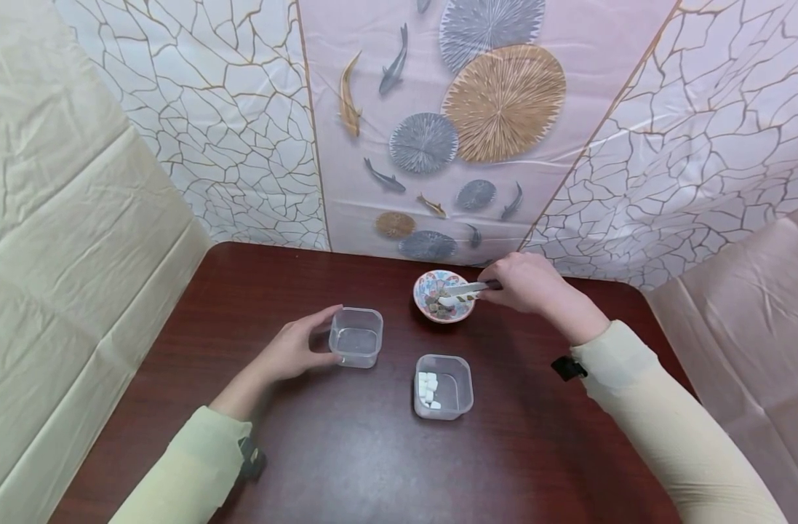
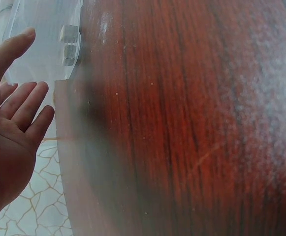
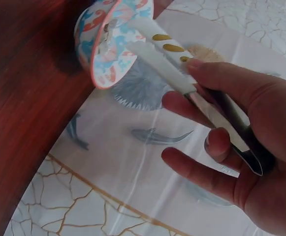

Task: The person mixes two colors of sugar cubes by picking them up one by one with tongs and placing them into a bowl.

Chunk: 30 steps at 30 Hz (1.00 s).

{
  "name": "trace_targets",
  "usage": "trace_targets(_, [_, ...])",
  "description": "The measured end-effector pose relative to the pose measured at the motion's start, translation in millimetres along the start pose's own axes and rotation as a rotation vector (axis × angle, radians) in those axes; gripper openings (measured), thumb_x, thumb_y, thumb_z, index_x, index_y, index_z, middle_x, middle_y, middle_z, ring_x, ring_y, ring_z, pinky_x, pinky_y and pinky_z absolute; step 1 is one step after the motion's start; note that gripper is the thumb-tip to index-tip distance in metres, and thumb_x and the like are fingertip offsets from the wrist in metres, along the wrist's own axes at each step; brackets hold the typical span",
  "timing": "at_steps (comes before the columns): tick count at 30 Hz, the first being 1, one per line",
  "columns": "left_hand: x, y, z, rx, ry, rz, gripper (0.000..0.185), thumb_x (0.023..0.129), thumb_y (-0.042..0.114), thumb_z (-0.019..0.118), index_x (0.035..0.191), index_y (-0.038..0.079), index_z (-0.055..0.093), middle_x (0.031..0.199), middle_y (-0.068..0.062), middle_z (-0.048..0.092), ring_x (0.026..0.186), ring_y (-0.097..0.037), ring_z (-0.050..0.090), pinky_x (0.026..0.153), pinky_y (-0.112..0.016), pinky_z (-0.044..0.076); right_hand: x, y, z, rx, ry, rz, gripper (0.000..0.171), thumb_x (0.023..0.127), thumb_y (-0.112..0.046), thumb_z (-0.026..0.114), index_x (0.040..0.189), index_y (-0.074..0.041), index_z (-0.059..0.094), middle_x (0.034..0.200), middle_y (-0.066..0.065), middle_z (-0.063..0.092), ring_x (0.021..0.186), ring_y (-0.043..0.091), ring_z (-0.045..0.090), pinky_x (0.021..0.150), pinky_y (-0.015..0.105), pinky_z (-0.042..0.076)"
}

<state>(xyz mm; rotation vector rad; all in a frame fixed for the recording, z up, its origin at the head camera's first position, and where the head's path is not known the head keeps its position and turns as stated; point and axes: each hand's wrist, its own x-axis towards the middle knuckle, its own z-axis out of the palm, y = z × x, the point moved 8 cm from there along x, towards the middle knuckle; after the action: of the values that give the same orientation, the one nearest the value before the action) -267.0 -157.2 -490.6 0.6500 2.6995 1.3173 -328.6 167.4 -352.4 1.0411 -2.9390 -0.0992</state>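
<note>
Right hand (image 1: 526, 282) at one o'clock, fingers (image 3: 216, 81) curled round metal tongs with white tips (image 1: 465, 289), tips dipped into the small patterned ceramic bowl (image 1: 443, 295), probably to pick at the pieces inside. Left hand (image 1: 294, 349) at nine o'clock, fingers (image 2: 27, 105) nearly straight against the empty clear plastic tub (image 1: 356, 336), seemingly steadying it. Second clear tub holding white cubes (image 1: 443, 386) at six o'clock on the dark wooden bench (image 1: 346, 451).
</note>
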Motion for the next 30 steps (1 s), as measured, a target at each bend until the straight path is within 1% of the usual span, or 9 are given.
trace_targets(3, [0.2,0.4,-0.3,0.000,0.001,0.005,0.091,0.083,0.014,0.094,0.160,0.003,0.047,0.150,-0.021,0.061,0.133,-0.036,0.065,0.118,-0.057,0.044,0.3,-9.5,-6.1,0.038,0.042,-0.042,0.008,0.090,-0.025,0.085,0.096,-0.020,0.082,0.074,-0.007,0.070,0.071,0.024,0.070,0.061,0.051,0.055])
trace_targets(6, [0.8,0.8,-0.9,0.008,0.005,0.008,0.091,0.083,0.015,0.094,0.160,0.003,0.047,0.150,-0.021,0.062,0.133,-0.036,0.065,0.118,-0.057,0.043,1.6,-22.9,-12.8,0.078,0.074,-0.087,0.015,0.090,-0.022,0.084,0.103,-0.017,0.084,0.089,-0.003,0.079,0.082,0.027,0.075,0.067,0.053,0.058])
trace_targets(9, [1.5,0.4,-1.0,0.015,0.007,0.008,0.091,0.082,0.015,0.094,0.160,0.003,0.047,0.150,-0.020,0.062,0.133,-0.036,0.065,0.118,-0.057,0.043,4.3,-38.6,-18.4,0.101,0.095,-0.137,0.019,0.090,-0.021,0.083,0.108,-0.014,0.083,0.097,0.001,0.081,0.086,0.028,0.076,0.070,0.054,0.059])
trace_targets(11, [1.8,0.2,-0.6,0.019,0.006,0.014,0.091,0.083,0.016,0.094,0.159,0.002,0.047,0.150,-0.020,0.062,0.133,-0.036,0.065,0.118,-0.057,0.044,6.7,-49.1,-21.3,0.108,0.108,-0.166,0.019,0.090,-0.020,0.083,0.108,-0.014,0.084,0.097,0.001,0.081,0.084,0.026,0.075,0.070,0.053,0.059])
trace_targets(15, [1.5,-0.4,0.0,0.016,0.002,0.013,0.091,0.083,0.017,0.094,0.159,0.002,0.047,0.149,-0.020,0.062,0.133,-0.035,0.065,0.118,-0.056,0.044,13.7,-71.5,-24.6,0.128,0.116,-0.226,0.012,0.089,-0.022,0.084,0.101,-0.018,0.082,0.090,-0.003,0.079,0.074,0.020,0.070,0.065,0.050,0.057])
trace_targets(17, [1.6,-0.7,-0.5,0.013,0.001,0.012,0.091,0.082,0.017,0.094,0.159,0.002,0.048,0.149,-0.020,0.062,0.133,-0.035,0.065,0.118,-0.056,0.044,18.6,-82.6,-24.1,0.128,0.105,-0.255,0.008,0.090,-0.024,0.083,0.097,-0.020,0.081,0.087,-0.005,0.076,0.071,0.019,0.067,0.062,0.049,0.055])
trace_targets(21, [1.7,-1.1,-0.6,0.009,0.001,0.013,0.091,0.082,0.016,0.095,0.159,0.002,0.048,0.149,-0.020,0.062,0.133,-0.035,0.065,0.119,-0.056,0.043,29.2,-102.5,-18.6,0.123,0.059,-0.310,0.005,0.092,-0.025,0.081,0.094,-0.021,0.078,0.088,-0.008,0.073,0.073,0.017,0.066,0.063,0.046,0.055])
trace_targets(24, [1.9,-1.7,0.0,0.014,-0.001,0.012,0.092,0.082,0.016,0.095,0.159,0.003,0.047,0.149,-0.020,0.062,0.133,-0.035,0.065,0.119,-0.056,0.043,36.2,-114.8,-13.8,0.123,0.033,-0.344,0.007,0.093,-0.024,0.080,0.098,-0.020,0.080,0.095,-0.007,0.077,0.081,0.015,0.070,0.069,0.044,0.056])
trace_targets(30, [2.6,-1.9,0.6,0.023,-0.003,0.013,0.092,0.082,0.018,0.095,0.160,0.003,0.047,0.149,-0.019,0.063,0.133,-0.034,0.065,0.118,-0.056,0.043,49.7,-132.1,-2.2,0.093,-0.041,-0.364,0.011,0.094,-0.027,0.080,0.104,-0.023,0.082,0.090,-0.009,0.076,0.081,0.010,0.067,0.071,0.038,0.055])
